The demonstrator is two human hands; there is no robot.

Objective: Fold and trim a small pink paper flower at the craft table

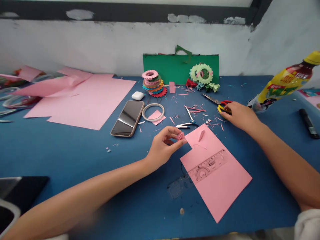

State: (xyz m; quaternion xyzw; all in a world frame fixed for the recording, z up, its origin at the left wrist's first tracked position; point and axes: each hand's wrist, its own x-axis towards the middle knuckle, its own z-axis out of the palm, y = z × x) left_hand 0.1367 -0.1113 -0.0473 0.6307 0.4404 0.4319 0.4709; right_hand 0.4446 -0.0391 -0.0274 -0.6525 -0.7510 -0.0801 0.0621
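My left hand (163,146) is closed, pinching a small folded piece of pink paper (180,136) between thumb and fingers. Over to the right, my right hand (240,115) has its fingers on the yellow and red handles of the scissors (221,107), whose blades lie on the table pointing left. Beneath and between my hands lies a pink paper sheet (225,180) with a corner cut out. A clear ruler (210,165) rests across that sheet, and another small folded pink piece (201,135) sits near its top.
A tilted drink bottle (282,81) stands beyond my right hand, with a black marker (308,123) farther right. A phone (128,118), tape roll (153,112), white earbud case (137,96), compass (188,115), paper rings (152,83) and large pink sheets (87,103) lie around.
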